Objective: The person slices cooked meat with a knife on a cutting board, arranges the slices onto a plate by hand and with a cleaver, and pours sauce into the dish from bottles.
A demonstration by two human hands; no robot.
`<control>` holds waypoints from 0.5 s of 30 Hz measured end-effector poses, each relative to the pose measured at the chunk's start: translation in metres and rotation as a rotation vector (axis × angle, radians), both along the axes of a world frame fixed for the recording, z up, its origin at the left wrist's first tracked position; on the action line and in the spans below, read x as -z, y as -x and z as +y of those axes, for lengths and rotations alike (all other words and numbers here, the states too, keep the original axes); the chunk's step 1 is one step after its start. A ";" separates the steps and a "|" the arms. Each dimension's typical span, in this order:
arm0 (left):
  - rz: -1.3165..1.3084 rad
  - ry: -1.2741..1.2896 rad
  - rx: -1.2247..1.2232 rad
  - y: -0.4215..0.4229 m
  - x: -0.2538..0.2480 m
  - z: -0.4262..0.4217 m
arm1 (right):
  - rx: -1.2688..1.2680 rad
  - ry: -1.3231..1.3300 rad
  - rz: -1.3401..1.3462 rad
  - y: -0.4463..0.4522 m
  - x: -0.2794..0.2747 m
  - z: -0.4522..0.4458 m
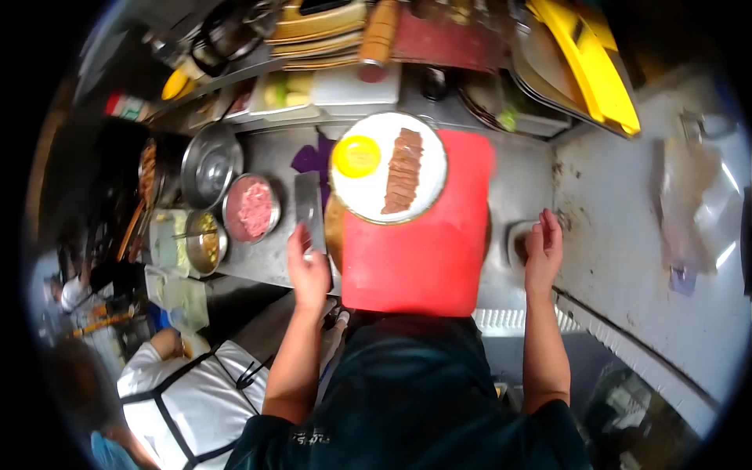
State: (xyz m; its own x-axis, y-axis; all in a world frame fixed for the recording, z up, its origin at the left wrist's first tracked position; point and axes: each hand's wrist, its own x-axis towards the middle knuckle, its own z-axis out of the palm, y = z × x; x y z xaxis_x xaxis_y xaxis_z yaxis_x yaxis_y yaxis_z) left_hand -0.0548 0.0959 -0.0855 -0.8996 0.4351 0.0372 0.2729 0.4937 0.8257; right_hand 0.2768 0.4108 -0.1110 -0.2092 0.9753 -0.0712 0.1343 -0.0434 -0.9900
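Note:
My left hand (pixel 309 274) is left of the red cutting board (pixel 415 266), fingers apart, at the lower end of a wide-bladed knife (pixel 308 200); no grip on the knife shows. Out to the right of the board, my right hand (pixel 542 254) is raised with fingers apart and nothing in it, near a small container (pixel 518 243). A round white plate (pixel 376 195) rests on the upper part of the board. It bears a row of sliced brown meat (pixel 403 172) and a small dish of yellow contents (pixel 356 157).
Left of the knife stand a bowl of pink meat (pixel 253 208), an empty metal bowl (pixel 212 165) and a smaller bowl of mixed food (pixel 204 244). A person in white (pixel 196 403) is at lower left. Stacked trays (pixel 321 35) fill the shelf behind; a metal wall (pixel 627 235) bounds the right.

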 end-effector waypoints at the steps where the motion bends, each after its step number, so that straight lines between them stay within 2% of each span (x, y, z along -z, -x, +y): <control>1: 0.013 0.047 -0.026 0.009 0.033 -0.028 | 0.037 -0.061 -0.084 -0.027 0.014 -0.001; 2: -0.064 0.161 -0.071 0.010 0.044 -0.043 | 0.070 -0.096 -0.191 -0.051 0.022 -0.002; 3: 0.018 0.282 0.001 0.017 0.078 -0.072 | 0.100 -0.132 -0.292 -0.068 0.029 -0.002; 4: -0.111 0.509 0.027 0.011 0.083 -0.077 | 0.079 -0.261 -0.525 -0.092 0.030 -0.006; 5: -0.104 0.529 0.081 0.008 0.094 -0.084 | 0.054 -0.242 -0.520 -0.100 0.035 -0.007; 7: -0.053 0.574 0.201 0.001 0.097 -0.087 | -0.020 -0.227 -0.748 -0.097 0.033 -0.013; 10: 0.054 0.661 0.216 0.001 0.108 -0.080 | -0.120 -0.412 -0.825 -0.084 0.048 -0.011; 13: 0.028 0.655 0.211 0.008 0.112 -0.068 | -0.156 -0.366 -0.796 -0.067 0.049 -0.007; 15: 0.197 0.500 0.190 0.012 0.128 -0.074 | -0.197 -0.308 -0.845 -0.063 0.057 0.000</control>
State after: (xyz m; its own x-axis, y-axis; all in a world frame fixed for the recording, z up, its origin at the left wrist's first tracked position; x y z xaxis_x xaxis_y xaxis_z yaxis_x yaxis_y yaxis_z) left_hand -0.0670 0.0215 -0.2133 -0.8005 0.5967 -0.0556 0.5207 0.7386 0.4281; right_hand 0.3401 0.4111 -0.1676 -0.3700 0.9289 -0.0191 0.7951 0.3059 -0.5237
